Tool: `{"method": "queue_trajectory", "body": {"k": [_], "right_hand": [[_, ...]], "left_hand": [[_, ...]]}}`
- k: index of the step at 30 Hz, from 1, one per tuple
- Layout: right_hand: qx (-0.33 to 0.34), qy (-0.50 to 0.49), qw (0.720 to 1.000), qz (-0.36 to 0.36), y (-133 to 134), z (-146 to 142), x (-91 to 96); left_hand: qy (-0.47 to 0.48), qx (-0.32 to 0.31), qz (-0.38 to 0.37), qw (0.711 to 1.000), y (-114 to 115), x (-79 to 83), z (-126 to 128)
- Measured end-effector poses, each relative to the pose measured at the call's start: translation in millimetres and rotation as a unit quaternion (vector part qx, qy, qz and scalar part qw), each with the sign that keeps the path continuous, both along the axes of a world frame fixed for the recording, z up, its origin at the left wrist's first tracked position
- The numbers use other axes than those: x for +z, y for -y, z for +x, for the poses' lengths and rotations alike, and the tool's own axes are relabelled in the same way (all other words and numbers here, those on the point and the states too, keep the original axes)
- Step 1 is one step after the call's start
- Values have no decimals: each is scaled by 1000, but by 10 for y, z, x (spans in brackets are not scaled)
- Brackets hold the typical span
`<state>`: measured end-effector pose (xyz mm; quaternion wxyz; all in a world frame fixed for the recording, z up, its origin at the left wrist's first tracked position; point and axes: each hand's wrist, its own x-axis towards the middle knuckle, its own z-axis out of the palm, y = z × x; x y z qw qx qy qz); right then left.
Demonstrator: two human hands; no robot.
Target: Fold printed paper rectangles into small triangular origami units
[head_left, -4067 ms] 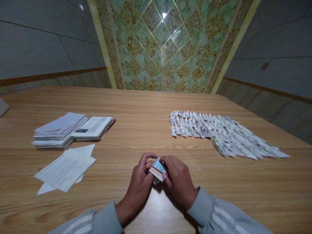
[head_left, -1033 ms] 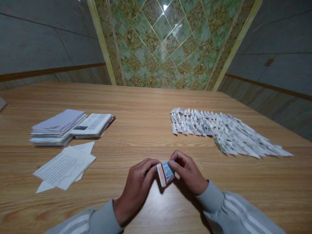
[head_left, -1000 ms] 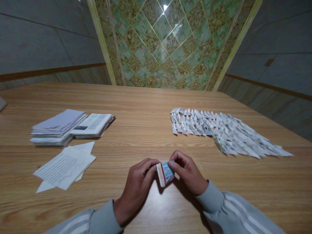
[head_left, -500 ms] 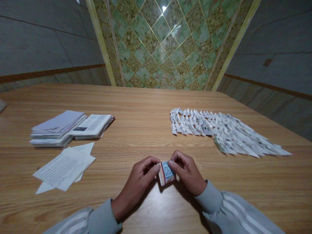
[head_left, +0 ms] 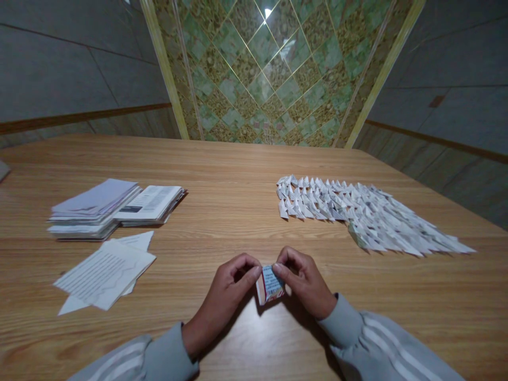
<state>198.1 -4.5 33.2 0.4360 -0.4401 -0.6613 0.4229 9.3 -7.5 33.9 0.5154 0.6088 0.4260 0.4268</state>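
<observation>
A small folded piece of printed paper [head_left: 270,284], blue-grey with a red edge, is pinched between both my hands just above the wooden table [head_left: 238,201]. My left hand [head_left: 226,299] grips its left side with thumb and fingertips curled. My right hand [head_left: 304,283] pinches its top right corner, fingers bent. Both wrists wear grey sleeves with white stripes.
Rows of several small folded white paper pieces [head_left: 357,214] lie at the right. A stack of booklets and printed sheets [head_left: 113,206] sits at the left, with loose printed sheets [head_left: 103,270] in front of it. A tiled wall rises behind the table.
The folded paper has turned from slanted to more upright between my fingers and sunk slightly. My hands have drawn closer around it. Everything else lies unchanged.
</observation>
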Motion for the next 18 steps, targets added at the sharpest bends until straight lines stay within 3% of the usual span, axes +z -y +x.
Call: {"method": "queue_trajectory", "body": {"k": [10,18], "right_hand": [[77,62,995,-14,12,-14,5],[-12,56,998,16,13,-28,-29]], "left_hand": [[-81,-39,59,994,71,-11,8],[14,-55,-28,998,56,-38,32]]}}
